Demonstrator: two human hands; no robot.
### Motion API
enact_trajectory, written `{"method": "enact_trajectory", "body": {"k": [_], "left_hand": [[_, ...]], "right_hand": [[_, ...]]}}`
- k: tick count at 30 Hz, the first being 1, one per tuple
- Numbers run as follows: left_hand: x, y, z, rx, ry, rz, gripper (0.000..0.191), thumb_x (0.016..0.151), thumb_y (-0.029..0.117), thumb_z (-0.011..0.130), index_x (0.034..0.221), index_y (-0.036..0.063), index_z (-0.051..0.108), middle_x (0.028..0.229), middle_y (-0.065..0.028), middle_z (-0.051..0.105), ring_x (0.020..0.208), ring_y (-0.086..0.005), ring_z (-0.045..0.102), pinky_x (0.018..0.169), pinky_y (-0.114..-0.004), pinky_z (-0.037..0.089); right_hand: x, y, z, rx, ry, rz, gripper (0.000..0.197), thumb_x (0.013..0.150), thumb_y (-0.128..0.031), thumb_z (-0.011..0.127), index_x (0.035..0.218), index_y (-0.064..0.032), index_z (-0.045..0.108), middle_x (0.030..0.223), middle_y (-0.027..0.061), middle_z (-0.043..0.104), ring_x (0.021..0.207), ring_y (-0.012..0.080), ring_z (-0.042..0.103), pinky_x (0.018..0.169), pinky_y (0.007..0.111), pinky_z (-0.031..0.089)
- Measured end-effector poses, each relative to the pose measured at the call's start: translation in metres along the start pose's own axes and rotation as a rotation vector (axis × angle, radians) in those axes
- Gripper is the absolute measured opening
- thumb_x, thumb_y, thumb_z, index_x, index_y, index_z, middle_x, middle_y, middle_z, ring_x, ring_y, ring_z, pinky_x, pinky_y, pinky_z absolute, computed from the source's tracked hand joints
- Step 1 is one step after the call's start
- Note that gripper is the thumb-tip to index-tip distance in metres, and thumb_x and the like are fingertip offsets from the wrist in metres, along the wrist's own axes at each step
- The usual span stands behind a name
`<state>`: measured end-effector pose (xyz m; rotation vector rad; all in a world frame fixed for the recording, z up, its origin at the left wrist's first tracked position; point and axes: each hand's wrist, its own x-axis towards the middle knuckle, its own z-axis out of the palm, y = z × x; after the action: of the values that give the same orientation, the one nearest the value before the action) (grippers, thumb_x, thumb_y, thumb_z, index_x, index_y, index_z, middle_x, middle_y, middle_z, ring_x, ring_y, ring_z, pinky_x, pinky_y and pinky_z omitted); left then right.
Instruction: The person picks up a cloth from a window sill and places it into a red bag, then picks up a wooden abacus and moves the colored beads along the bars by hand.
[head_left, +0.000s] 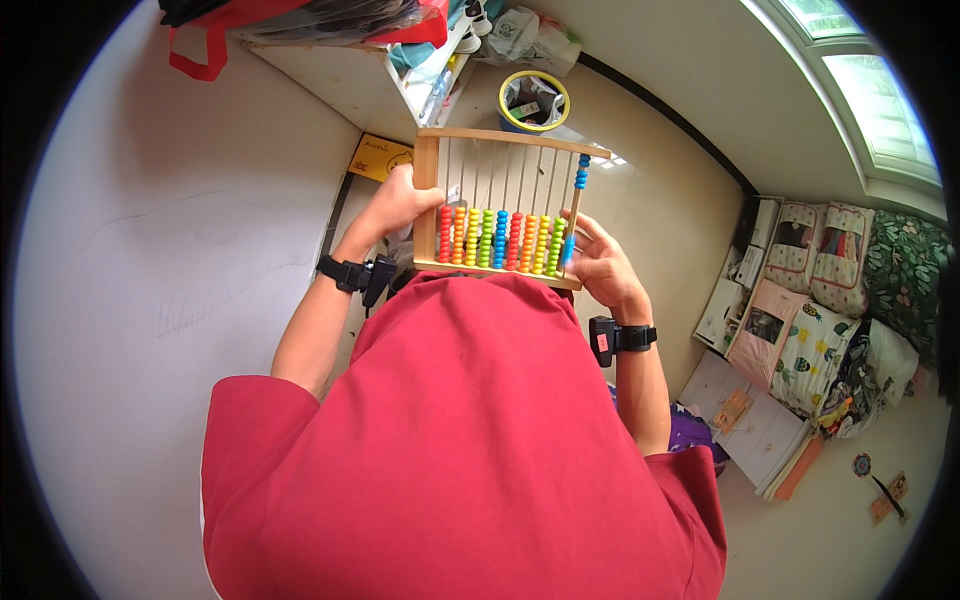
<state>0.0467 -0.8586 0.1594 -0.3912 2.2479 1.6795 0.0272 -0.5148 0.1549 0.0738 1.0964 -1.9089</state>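
A wooden bead abacus (425, 169) is held in front of my body, with its wires running up and down. My left hand (405, 202) grips its left side post, the thumb lying over the front. At the right side, my right hand (606, 270) curls around the lower part of the frame, its thumb by some blurred blue beads (568, 251). Other blue beads (582, 171) sit near the top of that rightmost row. Across the remaining wires, red, orange, yellow, green and blue beads (500, 238) rest low, against the bottom bar. Parts of the right fingers are hidden behind the frame.
Beyond the abacus, a lined waste bin (534, 101) with a yellow rim stands on the tiled floor. A white shelf unit (345, 82) and a yellow box (380, 157) are at upper left. Storage bags (780, 322) and a white cabinet (750, 420) line the right side.
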Motion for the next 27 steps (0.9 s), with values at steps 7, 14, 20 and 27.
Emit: {"method": "enact_trajectory", "body": {"k": [7, 14, 20, 27], "left_hand": [[-0.004, 0.011, -0.003, 0.002, -0.057, -0.051, 0.039, 0.074, 0.022, 0.069, 0.097, -0.0085, 0.058, 0.088, -0.0124, 0.065, 0.078, -0.0169, 0.062, 0.071, -0.032, 0.052], [-0.005, 0.012, -0.002, -0.006, -0.054, -0.045, 0.039, 0.074, 0.022, 0.069, 0.095, -0.0085, 0.057, 0.087, -0.0118, 0.064, 0.077, -0.0166, 0.061, 0.071, -0.032, 0.052], [-0.004, 0.000, -0.002, 0.027, 0.019, -0.022, 0.040, 0.074, 0.022, 0.070, 0.095, -0.0110, 0.059, 0.087, -0.0138, 0.067, 0.077, -0.0170, 0.063, 0.071, -0.032, 0.052], [-0.007, 0.008, -0.004, 0.030, -0.011, -0.033, 0.043, 0.073, 0.024, 0.070, 0.096, -0.0096, 0.058, 0.088, -0.0141, 0.066, 0.079, -0.0177, 0.063, 0.072, -0.032, 0.052]], "right_hand": [[0.006, -0.003, 0.003, 0.290, 0.102, -0.016, 0.045, 0.099, -0.024, 0.056, 0.134, 0.0015, 0.044, 0.120, 0.0176, 0.061, 0.098, 0.0243, 0.067, 0.084, 0.038, 0.057], [0.006, -0.011, 0.023, -0.177, 0.181, -0.010, 0.039, 0.093, -0.009, 0.060, 0.129, -0.0001, 0.049, 0.112, 0.0109, 0.063, 0.100, 0.0180, 0.063, 0.084, 0.032, 0.053], [0.008, -0.014, 0.025, -0.282, 0.177, -0.004, 0.040, 0.091, -0.008, 0.060, 0.129, -0.0016, 0.049, 0.112, 0.0111, 0.062, 0.100, 0.0189, 0.062, 0.084, 0.032, 0.052], [0.018, -0.018, 0.030, -0.174, 0.307, 0.121, 0.025, 0.094, -0.015, 0.058, 0.115, -0.0040, 0.051, 0.102, 0.0077, 0.060, 0.090, 0.0155, 0.060, 0.076, 0.031, 0.051]]}}
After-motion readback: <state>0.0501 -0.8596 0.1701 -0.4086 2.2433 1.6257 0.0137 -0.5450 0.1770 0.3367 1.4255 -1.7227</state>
